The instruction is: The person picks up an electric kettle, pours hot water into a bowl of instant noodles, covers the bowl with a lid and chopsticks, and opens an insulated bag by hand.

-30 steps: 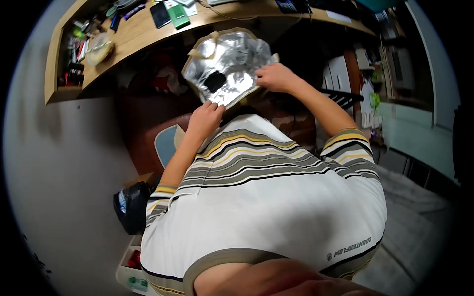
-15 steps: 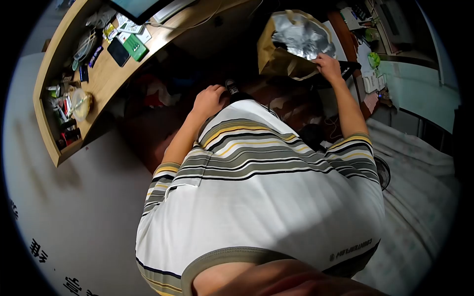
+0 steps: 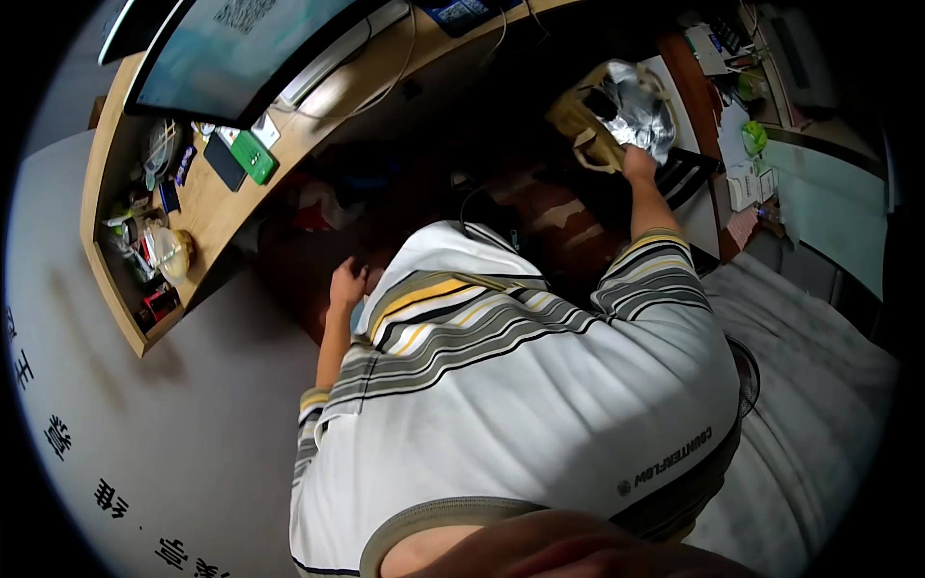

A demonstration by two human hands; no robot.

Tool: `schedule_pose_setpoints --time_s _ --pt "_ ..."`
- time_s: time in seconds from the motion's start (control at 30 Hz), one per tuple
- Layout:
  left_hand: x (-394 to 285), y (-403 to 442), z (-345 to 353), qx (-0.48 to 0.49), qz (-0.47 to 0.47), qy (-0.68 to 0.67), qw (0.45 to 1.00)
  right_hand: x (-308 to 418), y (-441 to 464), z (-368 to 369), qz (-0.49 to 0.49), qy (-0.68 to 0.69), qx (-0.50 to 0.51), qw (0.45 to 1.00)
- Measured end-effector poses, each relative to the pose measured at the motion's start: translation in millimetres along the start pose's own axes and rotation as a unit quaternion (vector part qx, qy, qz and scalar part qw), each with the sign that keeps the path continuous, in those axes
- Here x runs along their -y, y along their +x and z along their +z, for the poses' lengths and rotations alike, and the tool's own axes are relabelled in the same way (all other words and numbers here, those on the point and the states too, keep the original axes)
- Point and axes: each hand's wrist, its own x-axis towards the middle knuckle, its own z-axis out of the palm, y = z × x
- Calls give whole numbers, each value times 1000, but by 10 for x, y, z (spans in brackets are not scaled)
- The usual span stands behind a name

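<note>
A brown bag with a silver foil lining [image 3: 644, 114] stands at the upper right, its mouth facing up toward the camera. My right hand [image 3: 638, 162] is closed on its near rim. Something dark shows at the left part of the bag's mouth, too dim to make out. At the left, my left hand [image 3: 350, 284] hangs beside the hem of the striped shirt [image 3: 453, 308], away from the bag. Its fingers are loosely apart, with nothing seen between them.
A curved wooden desk [image 3: 212, 207] at the left holds a monitor [image 3: 231, 58], a dark phone [image 3: 224, 162], a green box [image 3: 252, 157] and a round clear container [image 3: 171, 255]. A black slatted object [image 3: 689, 178] is right of the bag. A bed [image 3: 780, 385] lies at the lower right.
The bag has moved from the centre to the upper right with my right hand on it. My left hand has let go of the rim and dropped to the left. The view has turned, showing the monitor.
</note>
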Motion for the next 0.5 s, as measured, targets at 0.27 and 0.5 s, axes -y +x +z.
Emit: schedule_pose_setpoints --time_s 0.27,0.5 --pt "160 -195 93 11 -72 -85 994 173 50 8 6 36 36 999" --pt "272 -263 217 13 -87 -103 991 357 221 -194 -1 39 -45 998"
